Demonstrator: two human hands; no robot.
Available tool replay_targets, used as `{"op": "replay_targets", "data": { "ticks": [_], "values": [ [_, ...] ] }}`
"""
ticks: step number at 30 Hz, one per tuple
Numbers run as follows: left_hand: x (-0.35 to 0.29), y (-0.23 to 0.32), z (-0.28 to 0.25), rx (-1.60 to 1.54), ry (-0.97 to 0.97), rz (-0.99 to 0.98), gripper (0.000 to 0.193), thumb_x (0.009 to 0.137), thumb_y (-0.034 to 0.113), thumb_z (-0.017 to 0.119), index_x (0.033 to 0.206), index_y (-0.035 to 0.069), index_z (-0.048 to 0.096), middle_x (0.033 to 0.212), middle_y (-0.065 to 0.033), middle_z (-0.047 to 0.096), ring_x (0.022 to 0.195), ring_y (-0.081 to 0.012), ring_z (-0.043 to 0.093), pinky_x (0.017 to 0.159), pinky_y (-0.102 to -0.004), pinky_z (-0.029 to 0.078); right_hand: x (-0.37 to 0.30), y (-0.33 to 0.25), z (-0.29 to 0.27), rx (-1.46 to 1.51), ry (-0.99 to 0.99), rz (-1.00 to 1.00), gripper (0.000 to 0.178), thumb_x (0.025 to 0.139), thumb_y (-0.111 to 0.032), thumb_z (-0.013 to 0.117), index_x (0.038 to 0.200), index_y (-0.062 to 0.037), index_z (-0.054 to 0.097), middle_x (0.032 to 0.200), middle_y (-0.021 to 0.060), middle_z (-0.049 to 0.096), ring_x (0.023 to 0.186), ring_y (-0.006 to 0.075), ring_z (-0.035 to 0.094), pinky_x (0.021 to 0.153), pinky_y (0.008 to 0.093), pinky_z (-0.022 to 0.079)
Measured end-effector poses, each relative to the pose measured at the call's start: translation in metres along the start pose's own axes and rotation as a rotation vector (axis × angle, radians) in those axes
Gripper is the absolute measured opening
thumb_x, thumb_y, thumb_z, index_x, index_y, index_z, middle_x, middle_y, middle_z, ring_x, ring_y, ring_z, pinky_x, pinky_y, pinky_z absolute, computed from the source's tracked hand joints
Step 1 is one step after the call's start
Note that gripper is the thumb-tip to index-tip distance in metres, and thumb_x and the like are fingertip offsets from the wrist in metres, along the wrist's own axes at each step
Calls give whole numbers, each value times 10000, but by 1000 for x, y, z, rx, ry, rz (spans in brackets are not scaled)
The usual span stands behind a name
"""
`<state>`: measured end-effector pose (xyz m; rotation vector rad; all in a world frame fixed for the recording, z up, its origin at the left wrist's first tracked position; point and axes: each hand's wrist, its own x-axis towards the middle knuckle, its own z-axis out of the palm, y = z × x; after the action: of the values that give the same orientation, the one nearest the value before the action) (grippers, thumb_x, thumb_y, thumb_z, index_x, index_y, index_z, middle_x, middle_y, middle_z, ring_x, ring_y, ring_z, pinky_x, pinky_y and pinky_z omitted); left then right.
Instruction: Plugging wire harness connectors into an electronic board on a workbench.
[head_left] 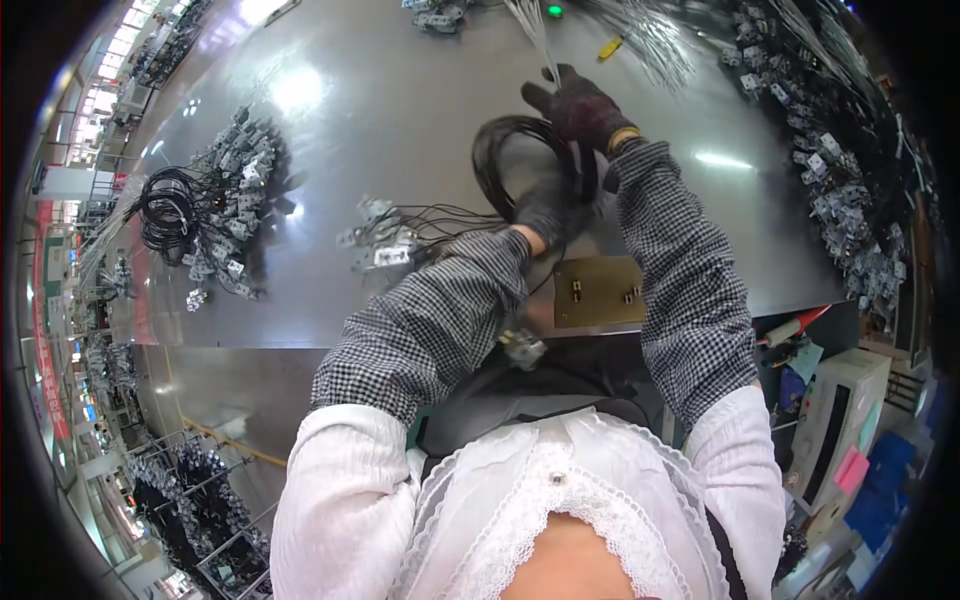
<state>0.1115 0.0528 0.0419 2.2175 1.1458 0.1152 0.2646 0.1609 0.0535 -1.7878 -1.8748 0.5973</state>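
My left hand, in a dark glove and blurred by motion, closes on the near side of a coil of black cable. From the coil, thin black leads run left to grey-white connectors on the metal table. Another connector hangs over the near table edge. Beyond the coil, my right hand wears a dark reddish glove. Its thumb and fingertips close around the end of thin white strips that look like cable ties.
A brass-coloured plate with small posts sits at the near table edge. Left lies a finished-looking black coil with many connectors. More connectors pile up at right. A yellow tool lies at the back.
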Motion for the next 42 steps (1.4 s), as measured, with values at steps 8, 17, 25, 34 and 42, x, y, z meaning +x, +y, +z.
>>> {"op": "replay_targets", "data": {
  "ticks": [8,17,25,34,42],
  "values": [
    [15,-116,-64,-593,420,-236,570,792,266,912,1180,-71,664,946,-140,758,838,-264,710,823,-391,562,-121,-42,34,4,112,-158,465,1022,-346,607,1396,-71,620,1426,187,627,1273,389,627,1093,472,496],
    [-12,-40,-153,372,128,-275,693,883,648,764,1174,20,748,1097,-203,777,1015,-354,753,900,-444,574,-142,-46,27,-214,137,-99,344,1003,-276,624,1293,-96,664,1164,208,724,1104,428,692,980,534,540],
    [-142,36,-155,-96,246,77,589,956,527,729,1357,98,675,1015,-155,762,921,-284,752,793,-439,600,-194,-19,33,166,227,-15,347,974,-246,676,1274,-73,661,1015,184,746,970,381,731,898,491,571],
    [-185,-6,-16,629,130,133,534,850,401,785,1304,141,680,1144,-112,680,1059,-285,671,712,-453,552,-248,-39,10,497,168,76,450,954,-168,724,1379,-62,617,1141,150,725,1066,232,703,964,381,560],
    [-177,-26,-36,615,216,70,396,873,397,742,1134,105,681,897,-96,680,885,-300,682,684,-459,527,-289,-47,10,499,217,81,421,960,-122,735,1356,-45,613,1165,154,723,1067,243,703,948,395,567]
  ]
}}
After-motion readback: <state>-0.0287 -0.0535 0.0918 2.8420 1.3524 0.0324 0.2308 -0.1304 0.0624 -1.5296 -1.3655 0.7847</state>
